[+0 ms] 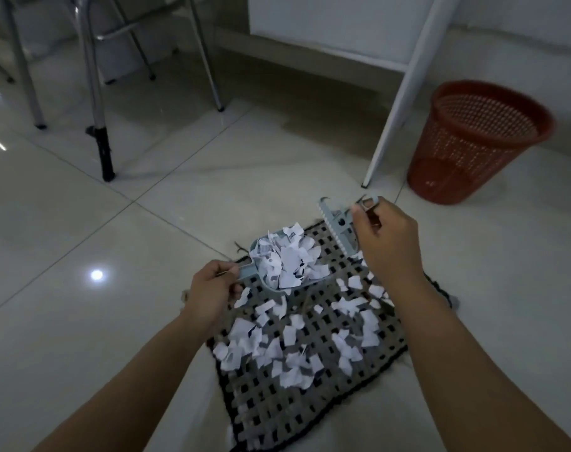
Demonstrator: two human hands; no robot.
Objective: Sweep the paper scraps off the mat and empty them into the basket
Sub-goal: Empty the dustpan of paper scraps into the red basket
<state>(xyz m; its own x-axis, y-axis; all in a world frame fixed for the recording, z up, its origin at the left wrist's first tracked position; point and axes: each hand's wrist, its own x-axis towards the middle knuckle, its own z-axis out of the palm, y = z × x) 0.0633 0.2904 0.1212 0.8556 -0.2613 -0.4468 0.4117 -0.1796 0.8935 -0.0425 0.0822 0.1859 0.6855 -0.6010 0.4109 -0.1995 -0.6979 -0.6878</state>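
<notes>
Here, left hand (pixel 212 288) gripping heaped dustpan (pixel 277 265), right hand (pixel 387 238) raising brush (pixel 338 228)

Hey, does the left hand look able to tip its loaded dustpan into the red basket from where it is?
Probably not yet. The left hand holds the dustpan over the mat, while the basket stands well off to the right, with the right hand and its brush in between.

1 basket (pixel 476 141), 1 mat (pixel 277 412), 2 hands (pixel 212 291)

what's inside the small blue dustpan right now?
The small light-blue plastic dustpan, held by the left hand, carries a heap of torn white paper scraps. The heap covers the pan's floor, so anything beneath it is hidden.
</notes>
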